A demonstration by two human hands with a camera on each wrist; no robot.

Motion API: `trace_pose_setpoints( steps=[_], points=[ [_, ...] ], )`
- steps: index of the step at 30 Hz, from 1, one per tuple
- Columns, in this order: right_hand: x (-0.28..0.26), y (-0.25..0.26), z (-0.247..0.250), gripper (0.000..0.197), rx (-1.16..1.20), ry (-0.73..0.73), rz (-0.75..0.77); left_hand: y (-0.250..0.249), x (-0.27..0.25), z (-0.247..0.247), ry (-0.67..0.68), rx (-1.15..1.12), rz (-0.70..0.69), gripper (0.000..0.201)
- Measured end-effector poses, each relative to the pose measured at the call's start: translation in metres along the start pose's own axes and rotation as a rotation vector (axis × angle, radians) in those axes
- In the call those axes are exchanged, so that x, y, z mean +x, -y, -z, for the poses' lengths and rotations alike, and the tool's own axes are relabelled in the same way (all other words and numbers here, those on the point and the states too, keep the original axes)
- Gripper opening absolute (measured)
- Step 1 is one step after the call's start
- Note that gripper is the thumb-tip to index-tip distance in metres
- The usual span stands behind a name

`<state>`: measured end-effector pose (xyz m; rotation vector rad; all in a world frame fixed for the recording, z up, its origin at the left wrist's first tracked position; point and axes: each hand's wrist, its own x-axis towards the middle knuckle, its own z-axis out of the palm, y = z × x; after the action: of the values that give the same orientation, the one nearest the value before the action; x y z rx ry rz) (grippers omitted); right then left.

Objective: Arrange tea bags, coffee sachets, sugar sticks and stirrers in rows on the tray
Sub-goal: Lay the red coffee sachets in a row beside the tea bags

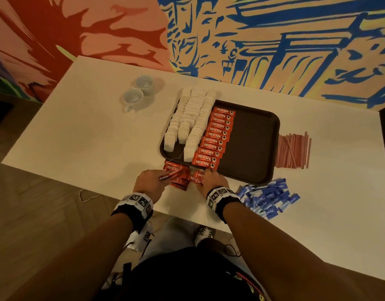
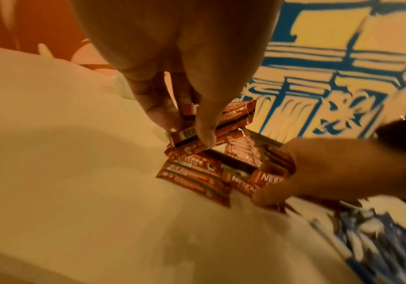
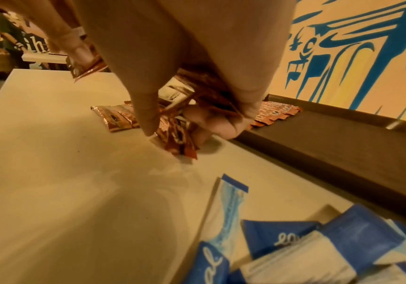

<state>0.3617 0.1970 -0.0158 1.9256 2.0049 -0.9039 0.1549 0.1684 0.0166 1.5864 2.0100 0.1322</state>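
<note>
A dark brown tray [image 1: 252,140] holds rows of white tea bags [image 1: 191,118] and one row of red coffee sachets [image 1: 215,137]. Loose red coffee sachets [image 1: 180,177] lie on the white table just in front of the tray. My left hand [image 1: 149,181] pinches a few red sachets [image 2: 209,130] between thumb and fingers above that pile. My right hand [image 1: 213,181] grips a small bunch of sachets [image 3: 180,134] at the tray's front-left corner, their ends resting on the table.
Blue sugar sticks [image 1: 267,197] lie heaped to the right of my right wrist. Red stirrers [image 1: 292,151] are piled beside the tray's right edge. Two pale cups [image 1: 138,92] stand at the back left. A painted wall rises behind the table [image 1: 78,127].
</note>
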Motion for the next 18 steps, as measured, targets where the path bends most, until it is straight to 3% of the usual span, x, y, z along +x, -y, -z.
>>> trace_pose_setpoints(
  steps=[4, 11, 18],
  points=[
    [0.005, 0.003, -0.002, 0.051, 0.005, 0.013, 0.008, -0.004, 0.001, 0.004, 0.002, -0.117, 0.054, 0.013],
    [0.008, 0.005, -0.002, 0.029, 0.048, 0.053, 0.048, -0.014, 0.009, 0.026, 0.148, -0.291, 0.031, 0.019],
    [0.007, -0.004, 0.039, 0.043, 0.196, 0.066, -0.009, -0.039, 0.02, 0.064, 0.255, -0.438, -0.062, 0.018]
  ],
)
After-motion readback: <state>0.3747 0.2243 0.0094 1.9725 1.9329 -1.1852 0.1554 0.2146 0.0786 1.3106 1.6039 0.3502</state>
